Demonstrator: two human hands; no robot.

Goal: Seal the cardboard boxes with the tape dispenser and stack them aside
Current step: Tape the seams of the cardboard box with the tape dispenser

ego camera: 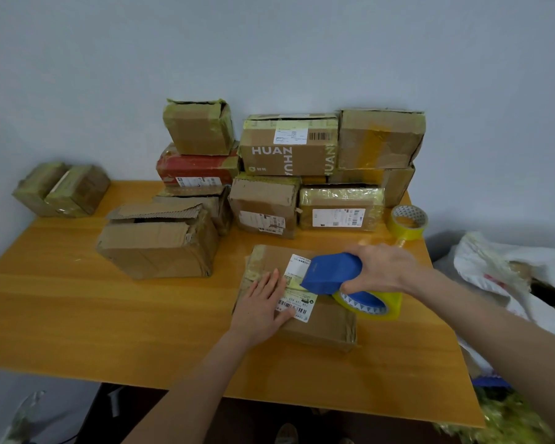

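Spanning the view, the desk (77, 315) carries stacked boxes (289, 152) at its back; the near cardboard box (321, 325) lies flat, front centre; the tape dispenser (330, 274) sits on its top, gripped by the right hand (382, 267); the left hand (263, 302) presses flat, fingers straight. Advised: keep flaps pinned; draw tape evenly along the seam.

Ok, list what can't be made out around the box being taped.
Head view only.
1. Seam of the box: covered by the tape dispenser and right hand.
2. Label print: too small, partly under the left hand.
3. Open box contents: hidden by its flaps.
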